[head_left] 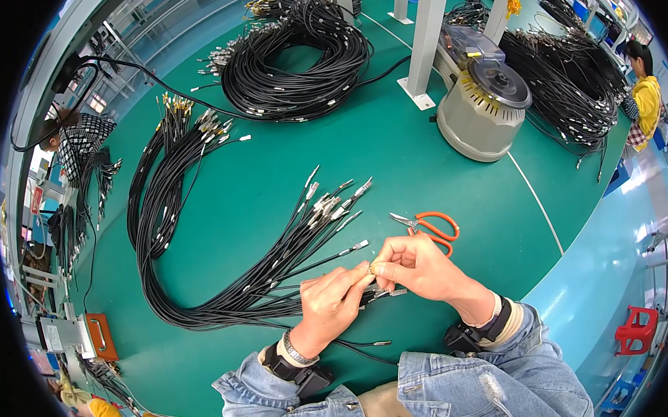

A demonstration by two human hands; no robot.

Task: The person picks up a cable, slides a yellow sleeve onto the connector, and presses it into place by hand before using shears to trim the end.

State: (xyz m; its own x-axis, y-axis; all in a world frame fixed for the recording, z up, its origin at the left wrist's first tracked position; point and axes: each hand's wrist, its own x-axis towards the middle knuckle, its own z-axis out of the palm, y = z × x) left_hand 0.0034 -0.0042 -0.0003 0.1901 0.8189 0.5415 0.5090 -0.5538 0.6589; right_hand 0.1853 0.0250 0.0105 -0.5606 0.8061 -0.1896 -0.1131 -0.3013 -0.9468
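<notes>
My left hand and my right hand meet over the near part of the table, fingertips pinched together. Between them shows a tiny gold-coloured piece, too small to name. Beneath and beside the hands lies a bundle of black cables, bent in a U, with silver connectors at its near end and yellowish ones at its far end. Some cable ends pass under my hands, partly hidden. Just beyond my right hand are orange-handled scissors, blades apart, lying on the green tabletop.
Large black cable coils lie at the back, and more cables at the right. A round beige machine stands by a grey metal post. People sit around the table's edges. A red stool stands on the floor.
</notes>
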